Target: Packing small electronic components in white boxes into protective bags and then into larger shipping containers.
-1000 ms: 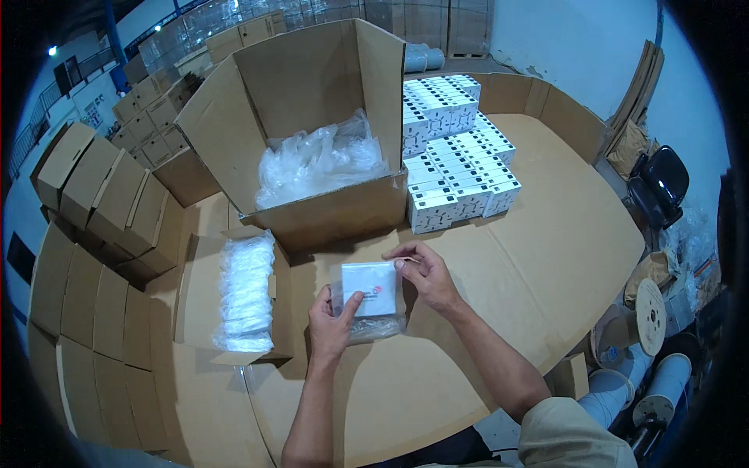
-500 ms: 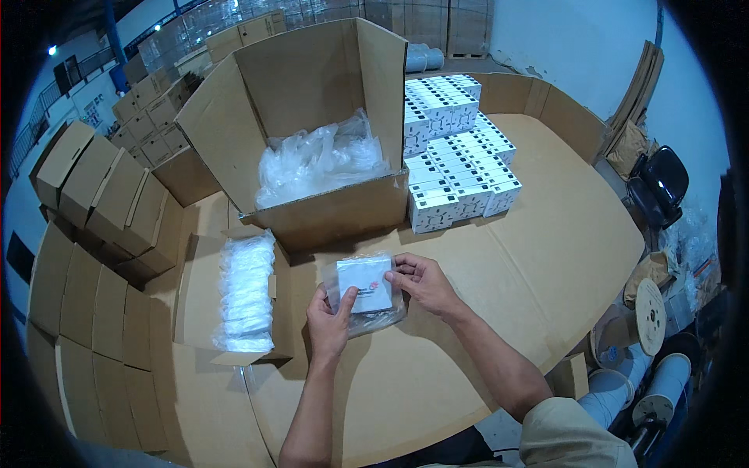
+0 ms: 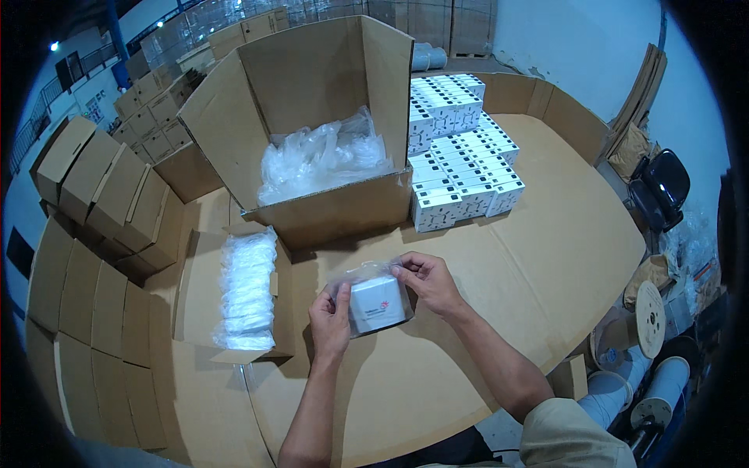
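Pouch (image 3: pixel 365 273) | white piece (image 3: pixel 376 295) already inside, closure unclear | my left hand (image 3: pixel 330 318), right hand (image 3: pixel 427 282) pinched pouch edges | wrapped packets (image 3: pixel 248 288) lay in carton (image 3: pixel 200 292) toward table's (image 3: pixel 484 343) left edge

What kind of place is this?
It's probably a packing area in a warehouse or workshop. There are brown cardboard boxes piled on the left, stacks of small white boxes, and a big open carton with clear plastic inside.

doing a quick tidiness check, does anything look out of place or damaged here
Mostly fine: the bagged white item shows no visible damage. The crumpled clear plastic at far right, bunched loosely near the black chair, looks untidy compared with the stacked white boxes.
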A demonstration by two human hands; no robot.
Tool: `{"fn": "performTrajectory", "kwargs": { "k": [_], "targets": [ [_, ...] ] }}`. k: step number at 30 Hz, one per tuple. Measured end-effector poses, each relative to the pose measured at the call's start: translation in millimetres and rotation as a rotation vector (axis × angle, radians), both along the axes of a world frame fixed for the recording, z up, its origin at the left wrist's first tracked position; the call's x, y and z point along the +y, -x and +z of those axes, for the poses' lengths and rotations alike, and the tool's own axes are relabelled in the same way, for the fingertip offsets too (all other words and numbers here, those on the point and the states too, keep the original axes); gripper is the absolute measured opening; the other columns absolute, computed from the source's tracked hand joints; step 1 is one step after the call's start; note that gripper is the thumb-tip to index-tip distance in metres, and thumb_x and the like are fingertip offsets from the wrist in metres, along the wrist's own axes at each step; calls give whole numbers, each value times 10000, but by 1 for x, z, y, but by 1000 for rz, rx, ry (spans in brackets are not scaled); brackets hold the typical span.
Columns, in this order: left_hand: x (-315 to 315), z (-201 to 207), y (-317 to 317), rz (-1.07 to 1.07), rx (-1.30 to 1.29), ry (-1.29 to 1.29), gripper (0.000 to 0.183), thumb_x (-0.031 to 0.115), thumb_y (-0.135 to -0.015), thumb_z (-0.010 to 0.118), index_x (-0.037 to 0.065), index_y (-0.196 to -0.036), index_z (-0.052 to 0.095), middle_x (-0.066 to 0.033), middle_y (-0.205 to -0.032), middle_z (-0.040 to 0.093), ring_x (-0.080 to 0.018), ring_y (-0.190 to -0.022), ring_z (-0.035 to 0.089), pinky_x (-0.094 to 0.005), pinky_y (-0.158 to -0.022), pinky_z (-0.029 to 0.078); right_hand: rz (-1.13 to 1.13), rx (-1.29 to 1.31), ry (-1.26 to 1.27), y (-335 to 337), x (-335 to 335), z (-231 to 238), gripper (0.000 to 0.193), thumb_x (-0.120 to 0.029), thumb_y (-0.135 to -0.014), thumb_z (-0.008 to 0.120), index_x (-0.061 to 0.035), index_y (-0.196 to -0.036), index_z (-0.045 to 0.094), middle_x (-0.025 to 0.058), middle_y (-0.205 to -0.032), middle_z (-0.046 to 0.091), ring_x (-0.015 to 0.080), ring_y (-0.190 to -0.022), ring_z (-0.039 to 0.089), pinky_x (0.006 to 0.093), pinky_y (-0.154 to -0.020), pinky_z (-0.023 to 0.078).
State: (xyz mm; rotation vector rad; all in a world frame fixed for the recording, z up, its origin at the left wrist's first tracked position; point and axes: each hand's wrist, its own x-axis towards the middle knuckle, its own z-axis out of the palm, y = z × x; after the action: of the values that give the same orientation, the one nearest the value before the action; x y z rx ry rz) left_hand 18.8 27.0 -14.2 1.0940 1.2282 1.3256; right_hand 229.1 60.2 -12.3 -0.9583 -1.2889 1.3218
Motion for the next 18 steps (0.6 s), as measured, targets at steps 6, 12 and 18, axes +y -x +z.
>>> {"fn": "performTrajectory", "kwargs": {
  "k": [6, 12, 18],
  "targets": [
    [-2, 8, 3, 38, -11, -57, 350, 281, -1079, 567, -17, -1156, 734, -6, -948, 696, -79, -871, 579, -262, -810, 482, -42, 56, -10, -2, -2, 3, 180, -130, -1011, 671, 16, -1107, 716, 27, -957, 727, 72, -869, 639, 240, -781, 521],
    [-1, 13, 6, -20, -29, -100, 315, 241, -1065, 590, -22, -1181, 719, -36, -1006, 709, -99, -991, 608, -261, -894, 482, -16, 112, -89, 0, -5, 13, 205, -114, -1011, 663, 12, -1168, 704, 60, -1052, 732, 100, -978, 648, 256, -847, 523],
    [-2, 17, -3, -86, -145, -204, 349, 91, -932, 763, -1, -1252, 659, -70, -1027, 711, -143, -1063, 629, -281, -927, 510, 120, 58, 46, 2, -13, 26, 362, -99, -943, 753, -3, -1280, 657, 50, -1119, 716, 115, -1032, 650, 276, -880, 537]
  ]
}}
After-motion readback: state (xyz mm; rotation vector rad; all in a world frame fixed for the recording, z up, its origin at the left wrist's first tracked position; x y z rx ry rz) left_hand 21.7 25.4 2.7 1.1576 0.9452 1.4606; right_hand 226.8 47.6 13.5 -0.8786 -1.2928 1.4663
